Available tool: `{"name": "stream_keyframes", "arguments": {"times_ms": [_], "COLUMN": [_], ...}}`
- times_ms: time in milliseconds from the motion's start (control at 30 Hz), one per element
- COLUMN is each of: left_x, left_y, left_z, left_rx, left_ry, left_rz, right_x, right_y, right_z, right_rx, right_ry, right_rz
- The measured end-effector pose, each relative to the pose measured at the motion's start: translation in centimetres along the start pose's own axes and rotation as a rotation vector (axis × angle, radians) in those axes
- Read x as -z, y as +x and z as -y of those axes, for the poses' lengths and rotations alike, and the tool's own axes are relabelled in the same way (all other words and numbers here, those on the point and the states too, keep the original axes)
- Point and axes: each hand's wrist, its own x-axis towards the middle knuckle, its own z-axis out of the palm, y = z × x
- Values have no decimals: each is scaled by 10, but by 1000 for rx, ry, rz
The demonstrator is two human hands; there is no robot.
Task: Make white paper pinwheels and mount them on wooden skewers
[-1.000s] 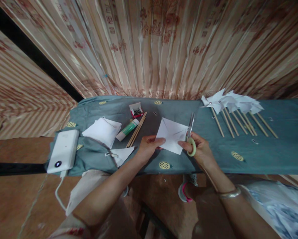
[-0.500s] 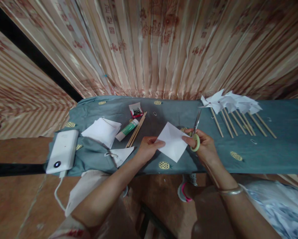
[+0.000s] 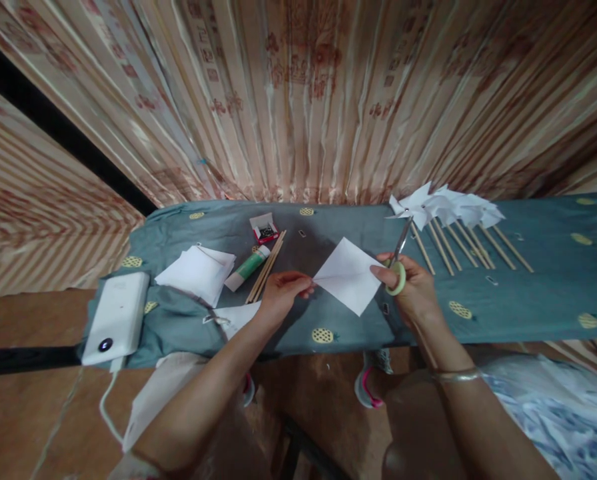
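A creased square of white paper [image 3: 349,279] is held between my two hands, turned so its corners point left and right. My left hand [image 3: 286,293] pinches its left corner between thumb and fingers. Closed on the right corner is my right hand [image 3: 409,283], which also carries scissors [image 3: 396,277] with pale green handles; their blades point up and away. Left of my left hand lie several wooden sticks [image 3: 266,268], a green and white glue stick [image 3: 247,268] and a small red and white box [image 3: 264,229] with dark little pieces inside.
A stack of white paper [image 3: 198,275] lies on the left, near a loose white piece [image 3: 236,319] and a white power bank [image 3: 117,317] with a cable. Several paper pinwheels [image 3: 443,205] on sticks lie at the back right. A curtain [image 3: 298,100] hangs behind the cloth-covered table [image 3: 543,287].
My left thumb has slid off the paper's face to its left corner, so more of the sheet shows. The right hand keeps the scissors and paper. The view has shifted slightly.
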Motion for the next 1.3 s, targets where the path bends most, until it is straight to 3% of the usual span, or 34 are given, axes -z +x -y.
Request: {"name": "stream_keyframes", "arguments": {"times_ms": [100, 333, 500, 667, 767, 900, 1000, 1300], "left_x": [-2, -22, -24, -16, -5, 9, 13, 9], "left_y": [-1, -15, -14, -6, 1, 9, 12, 11], "left_z": [3, 16, 17, 5, -7, -23, -29, -27], "left_rx": [6, 106, 108, 41, 11, -53, -60, -48], "left_ry": [-135, -278, -351, -413, -451, -516, -548, -600], "left_rz": [-17, 157, 3, -131, -196, -261, -295, -265], "right_x": [-3, -27, -48, -56, -54, -55, -60, -63], "right_y": [2, -9, -18, -22, -28, -44, -56, -61], "right_z": [1, 4, 6, 4, 0, -10, -18, -24], "right_rx": [14, -46, -77, -28, -25, -103, -148, -192], "right_ry": [46, 110, 69, 46, 16, -48, -105, -167], "right_rz": [-37, 36, 143, 188, 318, 639, 801, 859]}}
